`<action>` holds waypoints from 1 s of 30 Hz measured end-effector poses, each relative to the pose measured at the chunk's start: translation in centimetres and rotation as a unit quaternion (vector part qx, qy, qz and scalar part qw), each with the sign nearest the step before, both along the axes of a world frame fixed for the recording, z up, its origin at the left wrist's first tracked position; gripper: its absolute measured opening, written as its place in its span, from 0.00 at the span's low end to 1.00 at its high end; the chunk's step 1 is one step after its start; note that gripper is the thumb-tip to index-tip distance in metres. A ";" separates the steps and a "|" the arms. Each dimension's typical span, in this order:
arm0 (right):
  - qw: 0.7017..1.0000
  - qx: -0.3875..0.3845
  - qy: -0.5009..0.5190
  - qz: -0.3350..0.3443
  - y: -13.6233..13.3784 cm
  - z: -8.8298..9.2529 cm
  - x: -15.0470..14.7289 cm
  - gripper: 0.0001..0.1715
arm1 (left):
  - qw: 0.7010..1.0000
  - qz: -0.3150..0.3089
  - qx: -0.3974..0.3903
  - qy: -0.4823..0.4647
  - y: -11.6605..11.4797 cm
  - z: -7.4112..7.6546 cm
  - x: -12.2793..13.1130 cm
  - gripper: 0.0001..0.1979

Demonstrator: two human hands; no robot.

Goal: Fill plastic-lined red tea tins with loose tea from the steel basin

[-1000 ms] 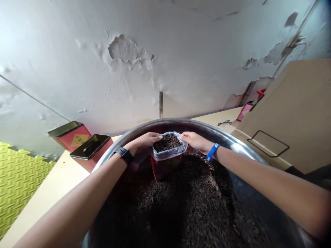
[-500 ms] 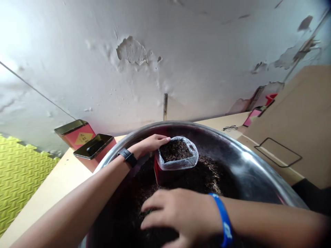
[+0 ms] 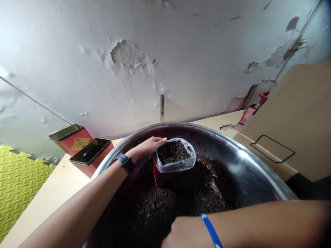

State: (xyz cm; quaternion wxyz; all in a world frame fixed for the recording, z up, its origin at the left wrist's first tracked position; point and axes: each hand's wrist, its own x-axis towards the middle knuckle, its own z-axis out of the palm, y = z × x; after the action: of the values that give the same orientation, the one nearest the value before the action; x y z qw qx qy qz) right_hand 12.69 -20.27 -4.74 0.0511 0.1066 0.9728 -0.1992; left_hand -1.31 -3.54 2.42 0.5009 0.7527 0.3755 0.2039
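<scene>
touching bag [image 3: 176, 168] with left hand [image 3: 146, 146]; yellow-labelled tin [image 3: 71, 140]

the basin [image 3: 248, 162] is polished stainless steel, glossy and streaked with reflections. thin, clear plastic bag [image 3: 190, 163] crinkles over a glossy red container [image 3: 159, 175], and the tea leaves [image 3: 165, 203] heaped around it look dry and rough. the tin lid [image 3: 90, 151] has a shiny dark metal face, the wall [image 3: 77, 69] is matt, peeling white paint, the cardboard [image 3: 297, 113] is plain matt paper, and the floor mat [image 3: 18, 186] is ribbed yellow foam.
</scene>
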 end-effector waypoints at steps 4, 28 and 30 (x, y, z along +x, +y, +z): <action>0.984 0.065 0.098 -0.136 3.6 8.3 0.4 0.17 | 0.999 0.017 -0.032 -0.038 0.0 -0.1 -0.1 0.25; 0.816 -0.041 0.108 -0.566 15.0 7.4 2.2 0.15 | 0.954 0.067 0.196 0.218 3.0 0.2 -3.9 0.16; 0.812 -0.006 0.136 -0.568 16.3 7.5 1.5 0.12 | 0.950 0.093 0.210 0.211 3.3 0.4 -4.6 0.15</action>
State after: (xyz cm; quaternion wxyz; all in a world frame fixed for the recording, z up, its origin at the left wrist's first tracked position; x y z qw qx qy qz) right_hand 14.23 -3.94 2.76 -0.2029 0.6119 0.7348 -0.2109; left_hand -5.95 -0.27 2.82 0.2200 0.8286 0.4891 0.1604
